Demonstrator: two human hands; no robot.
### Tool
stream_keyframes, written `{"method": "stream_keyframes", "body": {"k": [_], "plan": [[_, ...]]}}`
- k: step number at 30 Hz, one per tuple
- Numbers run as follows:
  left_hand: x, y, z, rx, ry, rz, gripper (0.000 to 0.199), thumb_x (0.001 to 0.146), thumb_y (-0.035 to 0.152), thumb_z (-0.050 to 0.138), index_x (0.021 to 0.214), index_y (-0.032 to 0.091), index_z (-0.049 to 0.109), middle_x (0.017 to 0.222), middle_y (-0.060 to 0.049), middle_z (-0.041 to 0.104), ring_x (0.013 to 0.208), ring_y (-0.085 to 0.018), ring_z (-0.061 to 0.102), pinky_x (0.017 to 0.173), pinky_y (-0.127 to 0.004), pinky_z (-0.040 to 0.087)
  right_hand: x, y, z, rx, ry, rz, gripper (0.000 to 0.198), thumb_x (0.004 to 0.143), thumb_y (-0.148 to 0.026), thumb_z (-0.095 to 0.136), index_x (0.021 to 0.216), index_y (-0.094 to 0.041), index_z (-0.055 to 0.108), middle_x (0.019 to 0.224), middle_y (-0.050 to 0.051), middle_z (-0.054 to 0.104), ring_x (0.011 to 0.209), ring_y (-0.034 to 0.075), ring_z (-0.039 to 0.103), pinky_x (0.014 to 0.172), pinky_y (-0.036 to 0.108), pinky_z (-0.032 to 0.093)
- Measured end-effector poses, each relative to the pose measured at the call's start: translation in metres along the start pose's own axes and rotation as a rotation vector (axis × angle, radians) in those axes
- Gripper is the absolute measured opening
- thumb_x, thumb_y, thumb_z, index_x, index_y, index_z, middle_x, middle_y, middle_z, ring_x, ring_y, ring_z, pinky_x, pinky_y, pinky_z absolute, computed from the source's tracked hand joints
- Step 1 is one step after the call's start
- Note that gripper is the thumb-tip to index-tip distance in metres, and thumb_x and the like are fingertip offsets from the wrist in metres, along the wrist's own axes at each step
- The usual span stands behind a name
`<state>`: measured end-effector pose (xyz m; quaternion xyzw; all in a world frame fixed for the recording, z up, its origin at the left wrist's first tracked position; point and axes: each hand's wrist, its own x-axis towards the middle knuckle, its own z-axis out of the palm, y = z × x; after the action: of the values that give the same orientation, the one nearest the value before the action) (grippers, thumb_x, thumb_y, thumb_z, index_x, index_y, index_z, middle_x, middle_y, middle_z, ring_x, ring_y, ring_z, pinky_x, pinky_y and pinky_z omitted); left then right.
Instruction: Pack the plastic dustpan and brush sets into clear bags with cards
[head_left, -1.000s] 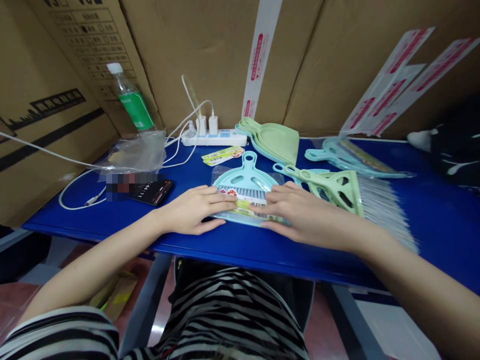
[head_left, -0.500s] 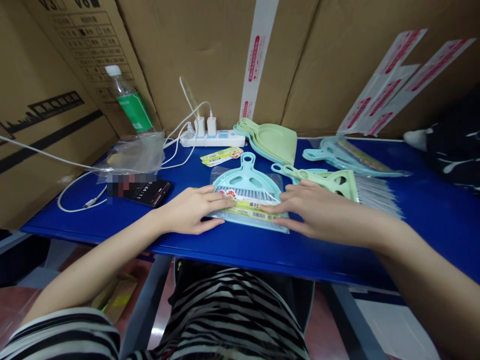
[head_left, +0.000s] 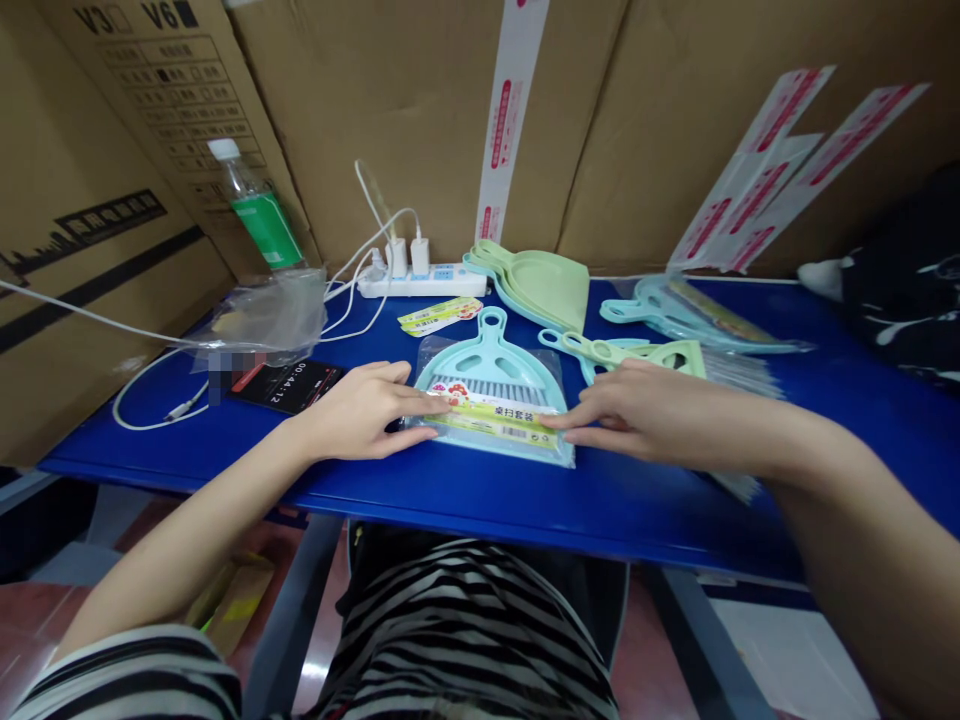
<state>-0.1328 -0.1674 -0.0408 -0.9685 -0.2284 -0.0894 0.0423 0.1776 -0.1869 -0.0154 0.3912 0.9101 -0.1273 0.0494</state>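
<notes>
A light blue dustpan (head_left: 493, 350) lies flat in a clear plastic bag on the blue table, its handle pointing away from me. A grey-bristled brush (head_left: 495, 388) rests in it, behind a yellow and white label card (head_left: 487, 412). My left hand (head_left: 364, 408) is open, its stretched fingertips touching the bag's left side and the card's end. On the other side my right hand (head_left: 637, 412) is open too, index finger extended onto the card's right end and thumb near the bag's edge. Loose green and blue brushes (head_left: 600, 348) lie partly hidden behind my right hand.
Stacked green and blue dustpans (head_left: 551, 285) stand at the back, with a bagged dustpan (head_left: 675, 315) to their right. Spare label cards (head_left: 442, 315) lie near a power strip (head_left: 450, 282) with cables. Leftward are a phone (head_left: 277, 388), clear bags (head_left: 274, 312) and a bottle (head_left: 266, 225).
Both hands have slid slightly outward, so more of the label card shows between them. The bagged dustpan set stays in nearly the same place. The view has shifted slightly.
</notes>
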Motion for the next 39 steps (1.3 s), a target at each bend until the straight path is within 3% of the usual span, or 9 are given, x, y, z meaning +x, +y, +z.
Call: {"method": "stream_keyframes", "body": {"k": [8,17,22,26,31,35,39], "plan": [[-0.001,-0.003,-0.006,-0.019,0.057,-0.057,0.035,0.102,0.033,0.043,0.111,0.023,0.075,0.097,0.001,0.079,0.065,-0.017,0.046,0.061,-0.029,0.040,-0.002,0.004,-0.001,0.060,0.040,-0.041,0.038,0.093,-0.038,0.046,0.104,-0.027,0.080,0.094,0.006,0.080,0.077,0.022,0.070,0.067,0.032,0.049],[-0.002,-0.007,-0.003,0.068,0.141,0.126,0.037,0.103,0.029,0.041,0.101,0.018,0.076,0.092,-0.001,0.079,0.066,-0.016,0.054,0.062,-0.028,0.044,-0.002,0.009,0.000,0.148,0.053,0.011,0.038,0.093,-0.044,0.048,0.096,-0.025,0.081,0.091,0.006,0.079,0.076,0.023,0.071,0.064,0.032,0.050],[-0.002,-0.007,-0.003,0.030,0.150,0.113,0.037,0.103,0.029,0.040,0.098,0.017,0.075,0.086,-0.001,0.078,0.064,-0.015,0.057,0.061,-0.027,0.046,-0.001,0.010,0.000,0.158,0.087,-0.044,0.038,0.094,-0.044,0.047,0.093,-0.025,0.080,0.085,0.006,0.078,0.069,0.020,0.068,0.060,0.031,0.048],[-0.002,-0.005,-0.002,0.011,0.153,0.060,0.036,0.104,0.028,0.037,0.105,0.018,0.072,0.093,-0.003,0.078,0.077,-0.015,0.064,0.071,-0.027,0.050,0.005,0.006,0.001,0.099,0.095,-0.053,0.034,0.095,-0.037,0.049,0.091,-0.021,0.078,0.085,0.007,0.077,0.071,0.019,0.068,0.063,0.030,0.047],[0.001,0.001,0.002,0.027,0.188,0.137,0.032,0.103,0.021,0.037,0.119,0.017,0.065,0.114,-0.005,0.074,0.084,-0.015,0.063,0.076,-0.027,0.051,0.013,-0.006,0.009,-0.071,0.333,-0.171,0.026,0.096,-0.027,0.051,0.095,-0.020,0.076,0.083,0.007,0.073,0.077,0.020,0.066,0.070,0.031,0.047],[0.002,0.007,0.009,0.032,0.231,0.144,0.031,0.101,0.027,0.044,0.126,0.019,0.061,0.102,-0.005,0.076,0.078,-0.017,0.060,0.073,-0.029,0.053,0.019,-0.019,0.018,-0.095,0.431,-0.272,0.027,0.094,-0.030,0.058,0.113,-0.018,0.072,0.086,0.008,0.071,0.079,0.021,0.064,0.069,0.032,0.047],[0.005,0.009,0.018,-0.118,0.271,0.008,0.030,0.100,0.029,0.047,0.127,0.018,0.057,0.089,-0.004,0.073,0.080,-0.016,0.065,0.074,-0.027,0.054,0.026,-0.023,0.025,-0.016,0.420,-0.170,0.028,0.090,-0.019,0.057,0.116,-0.019,0.069,0.089,0.007,0.072,0.079,0.020,0.066,0.069,0.030,0.048]]}}
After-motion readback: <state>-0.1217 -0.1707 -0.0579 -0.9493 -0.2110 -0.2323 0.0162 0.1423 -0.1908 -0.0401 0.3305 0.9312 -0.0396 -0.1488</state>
